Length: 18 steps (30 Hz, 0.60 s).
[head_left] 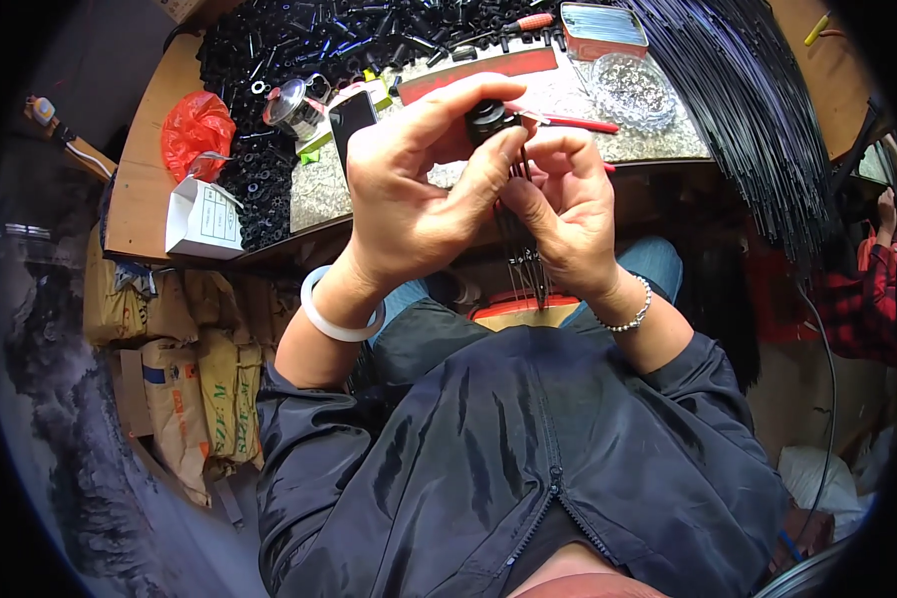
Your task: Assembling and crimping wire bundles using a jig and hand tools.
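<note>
Above my lap, in front of the bench edge, my two hands hold what looks like an umbrella frame: a black round head with thin dark ribs [524,267] hanging below it. My left hand [419,184] is closed on the black head [485,120], index finger over the top and thumb pressed along its side. Close beside it, my right hand [571,204] pinches the upper ribs between thumb and curled fingers. The ribs' lower ends hang together, pointing down toward my lap. My fingers hide part of the joint between head and ribs.
Loose black parts [309,45] cover the bench's back left. Around the pale work surface lie a phone [353,122], a glass dish [633,92], a tin [605,38] and a red bag [197,135]. Long black rods [743,110] overhang at right, near another person's plaid sleeve [867,309].
</note>
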### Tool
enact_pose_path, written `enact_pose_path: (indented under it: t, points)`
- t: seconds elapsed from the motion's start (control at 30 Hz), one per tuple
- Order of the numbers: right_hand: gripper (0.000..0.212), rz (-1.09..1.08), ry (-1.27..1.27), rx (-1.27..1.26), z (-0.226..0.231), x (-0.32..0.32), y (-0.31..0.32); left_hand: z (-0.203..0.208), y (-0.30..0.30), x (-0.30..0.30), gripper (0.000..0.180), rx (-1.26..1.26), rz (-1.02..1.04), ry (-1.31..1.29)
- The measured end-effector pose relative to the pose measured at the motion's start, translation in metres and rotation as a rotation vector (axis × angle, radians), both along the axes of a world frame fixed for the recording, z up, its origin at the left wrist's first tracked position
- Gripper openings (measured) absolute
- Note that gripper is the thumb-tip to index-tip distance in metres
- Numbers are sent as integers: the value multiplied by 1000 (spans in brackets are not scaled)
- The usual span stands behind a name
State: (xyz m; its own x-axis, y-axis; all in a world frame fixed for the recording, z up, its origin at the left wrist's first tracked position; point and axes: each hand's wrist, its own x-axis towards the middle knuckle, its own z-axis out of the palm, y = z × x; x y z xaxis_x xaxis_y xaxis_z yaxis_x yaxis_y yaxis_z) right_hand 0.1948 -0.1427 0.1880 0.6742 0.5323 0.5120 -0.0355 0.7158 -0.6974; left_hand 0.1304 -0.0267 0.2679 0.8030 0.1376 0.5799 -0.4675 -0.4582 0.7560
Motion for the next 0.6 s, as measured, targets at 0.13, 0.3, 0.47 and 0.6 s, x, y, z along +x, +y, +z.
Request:
enact_pose_path:
  t: [0.13,0.3,0.47,0.6]
  points:
    - [47,382,-94,-258,-2,12,-5,0,-2,-2,34,78,-26,-47]
    - [48,227,-193,-387,-17,15,-1,3,-1,-2,42,92,-71,-11]
    - [36,-264,-298,-254,-1,-3,14,-1,-3,3,50,33,7,-14]
    - [31,-279,-385,-445,-7,0,10,-3,-7,3,46,40,73,3]
